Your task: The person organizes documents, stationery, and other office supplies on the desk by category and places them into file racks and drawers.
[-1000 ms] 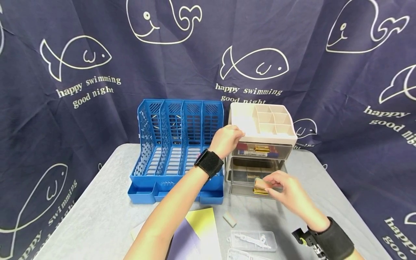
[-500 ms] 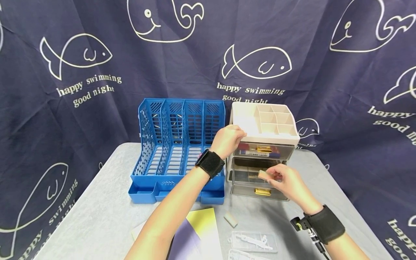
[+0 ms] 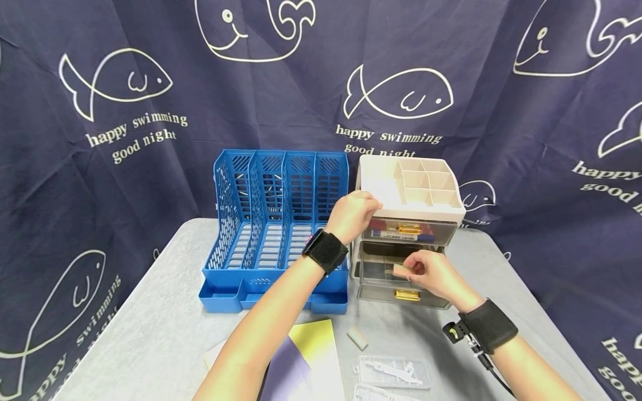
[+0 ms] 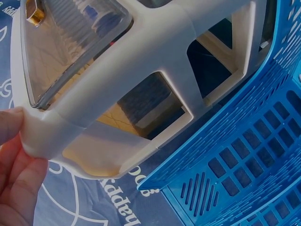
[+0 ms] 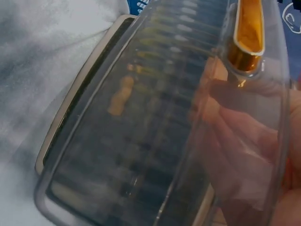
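A white desktop drawer organizer (image 3: 381, 184) stands at the right of the table. My left hand (image 3: 351, 214) grips its front left corner, thumb and fingers on either side of the edge in the left wrist view. Below, the clear smoky lower drawer (image 3: 376, 292) is pulled out. Over it, my right hand (image 3: 433, 273) pinches a small beige eraser (image 3: 401, 271) between thumb and fingers. The right wrist view shows that hand's fingers (image 5: 225, 136) through the drawer front, with the gold handle (image 5: 249, 35) above them. A second, similar eraser (image 3: 358, 338) lies on the table.
A blue file rack (image 3: 281, 273) stands left of the organizer. The upper drawer (image 3: 386, 231) is closed, with markers inside. Nearer lie purple and yellow sheets (image 3: 311, 356) and a clear case (image 3: 393, 372) with a white item. A printed dark curtain (image 3: 281, 106) hangs behind.
The right hand has moved from the drawer's front handle back over the open drawer, carrying the eraser with it. The left hand keeps its grip on the organizer.
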Demonstrator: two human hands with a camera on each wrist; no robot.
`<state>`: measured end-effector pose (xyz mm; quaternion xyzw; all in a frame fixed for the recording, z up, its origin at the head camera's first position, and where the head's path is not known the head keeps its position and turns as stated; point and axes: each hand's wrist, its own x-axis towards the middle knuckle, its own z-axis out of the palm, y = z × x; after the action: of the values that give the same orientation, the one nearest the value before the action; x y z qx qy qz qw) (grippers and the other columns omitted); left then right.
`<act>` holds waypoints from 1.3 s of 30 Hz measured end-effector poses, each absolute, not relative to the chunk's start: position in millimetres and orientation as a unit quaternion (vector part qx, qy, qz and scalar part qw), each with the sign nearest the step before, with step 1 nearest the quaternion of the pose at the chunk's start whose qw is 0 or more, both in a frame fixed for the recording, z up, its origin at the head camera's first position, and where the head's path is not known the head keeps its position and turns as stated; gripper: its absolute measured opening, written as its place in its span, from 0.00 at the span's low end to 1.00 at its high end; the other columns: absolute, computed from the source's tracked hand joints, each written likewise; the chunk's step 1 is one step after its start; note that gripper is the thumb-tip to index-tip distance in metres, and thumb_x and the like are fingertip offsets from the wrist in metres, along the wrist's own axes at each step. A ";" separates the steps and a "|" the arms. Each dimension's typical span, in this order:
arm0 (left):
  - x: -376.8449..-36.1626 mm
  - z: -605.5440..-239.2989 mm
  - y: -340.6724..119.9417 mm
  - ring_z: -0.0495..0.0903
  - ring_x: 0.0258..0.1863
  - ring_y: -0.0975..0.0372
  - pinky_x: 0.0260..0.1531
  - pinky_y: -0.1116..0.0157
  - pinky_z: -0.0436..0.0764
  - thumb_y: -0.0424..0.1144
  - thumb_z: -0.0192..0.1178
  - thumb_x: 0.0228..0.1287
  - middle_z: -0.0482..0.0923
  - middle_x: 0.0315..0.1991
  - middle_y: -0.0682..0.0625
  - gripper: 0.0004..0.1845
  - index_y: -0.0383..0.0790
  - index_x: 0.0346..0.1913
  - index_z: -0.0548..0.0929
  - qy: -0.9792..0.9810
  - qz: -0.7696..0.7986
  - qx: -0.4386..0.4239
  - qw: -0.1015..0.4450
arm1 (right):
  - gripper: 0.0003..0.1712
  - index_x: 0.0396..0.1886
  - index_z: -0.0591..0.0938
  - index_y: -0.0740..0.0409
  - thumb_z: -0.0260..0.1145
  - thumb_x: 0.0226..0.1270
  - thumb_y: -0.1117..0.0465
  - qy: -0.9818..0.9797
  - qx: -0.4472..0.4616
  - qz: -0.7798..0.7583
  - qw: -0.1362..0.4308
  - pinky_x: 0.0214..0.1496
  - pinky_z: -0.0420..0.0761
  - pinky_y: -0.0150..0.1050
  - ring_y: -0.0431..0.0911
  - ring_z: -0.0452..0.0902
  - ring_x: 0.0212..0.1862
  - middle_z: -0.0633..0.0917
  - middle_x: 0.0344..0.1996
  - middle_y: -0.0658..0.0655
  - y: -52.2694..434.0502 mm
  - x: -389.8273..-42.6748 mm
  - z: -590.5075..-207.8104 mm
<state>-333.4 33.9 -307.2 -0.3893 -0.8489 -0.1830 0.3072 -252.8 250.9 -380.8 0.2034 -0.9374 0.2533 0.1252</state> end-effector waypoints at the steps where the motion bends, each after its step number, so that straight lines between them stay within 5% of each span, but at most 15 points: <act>1: -333.5 -306.9 34.0 0.81 0.42 0.63 0.45 0.70 0.79 0.32 0.61 0.63 0.84 0.37 0.54 0.08 0.46 0.39 0.89 -0.849 -0.182 -0.389 0.307 | 0.10 0.26 0.82 0.59 0.71 0.44 0.74 -0.939 0.199 0.257 0.113 0.29 0.76 0.32 0.38 0.73 0.26 0.80 0.22 0.49 250.7 -254.7 -380.9; 8: -333.1 -306.1 33.1 0.81 0.41 0.63 0.45 0.70 0.79 0.33 0.61 0.62 0.85 0.36 0.53 0.07 0.45 0.39 0.89 -0.848 -0.186 -0.391 0.307 | 0.10 0.24 0.81 0.60 0.70 0.41 0.75 -0.947 0.193 0.253 0.050 0.27 0.75 0.32 0.37 0.73 0.25 0.80 0.20 0.48 248.6 -263.6 -380.8; 22: -331.7 -304.4 32.8 0.81 0.41 0.63 0.45 0.70 0.79 0.33 0.61 0.63 0.84 0.36 0.53 0.08 0.45 0.39 0.88 -0.849 -0.185 -0.391 0.303 | 0.11 0.23 0.80 0.60 0.71 0.40 0.76 -0.952 0.187 0.242 0.010 0.29 0.77 0.34 0.39 0.74 0.26 0.80 0.21 0.50 248.5 -270.7 -383.7; 39: -331.6 -305.0 31.8 0.81 0.41 0.63 0.44 0.70 0.80 0.33 0.61 0.63 0.85 0.36 0.53 0.08 0.45 0.39 0.89 -0.846 -0.186 -0.398 0.302 | 0.11 0.27 0.82 0.63 0.73 0.40 0.71 -0.950 0.180 0.252 0.024 0.32 0.80 0.37 0.42 0.78 0.28 0.83 0.23 0.53 251.3 -266.6 -379.9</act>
<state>-331.6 31.8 -305.0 -0.3979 -0.8462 -0.1865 0.3015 -266.6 251.3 -379.9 0.1802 -0.9504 0.2525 0.0240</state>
